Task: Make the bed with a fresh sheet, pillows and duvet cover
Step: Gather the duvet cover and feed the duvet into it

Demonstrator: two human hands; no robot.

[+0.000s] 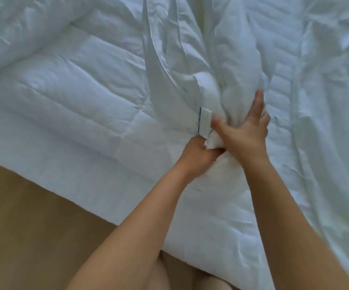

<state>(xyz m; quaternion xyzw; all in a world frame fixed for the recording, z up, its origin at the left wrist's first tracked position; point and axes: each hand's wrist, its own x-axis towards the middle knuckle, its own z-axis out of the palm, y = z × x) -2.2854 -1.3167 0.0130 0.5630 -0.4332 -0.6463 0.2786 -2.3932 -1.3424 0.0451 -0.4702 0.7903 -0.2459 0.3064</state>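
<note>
— Just in from the near edge of the duvet (75, 97), about mid-frame: both hands on a gathered corner (228, 95) of white fabric, drawn up in long folds toward the top of the view.

— Left hand (198, 155)?

— Below and left of the bunch, fingers curled tight round its lower end. Gripping, plainly.

— Right hand (244, 135)?

— Higher on the same bunch, touching the left hand. Thumb spread across the left side, forefinger laid straight along the fabric, remaining fingers curled over the right side. Clasping the bunch between thumb and fingers.

— Duvet or cover in that grip?

— Cannot tell for sure. A padded lump inside the folds, smoother cloth around it.

— Whereabouts of the rest of the duvet?

— Spread flat over the left half of the view, quilted in panels, heaped into a thick roll at the upper left.

— And the duvet cover (319, 105)?

— Over the right half, thinner, smooth, heavily creased, from the bunch out to the right edge of the frame.

— Anything else?

— A small white label (205, 125) with a dark stripe, standing out from a seam just left of the right thumb and just above the left hand. Print too blurred to read. Tan floor (23, 216) at the lower left, beyond the duvet's edge. Bare forearms (148, 216) from the bottom of the frame, close together at the wrists.
</note>
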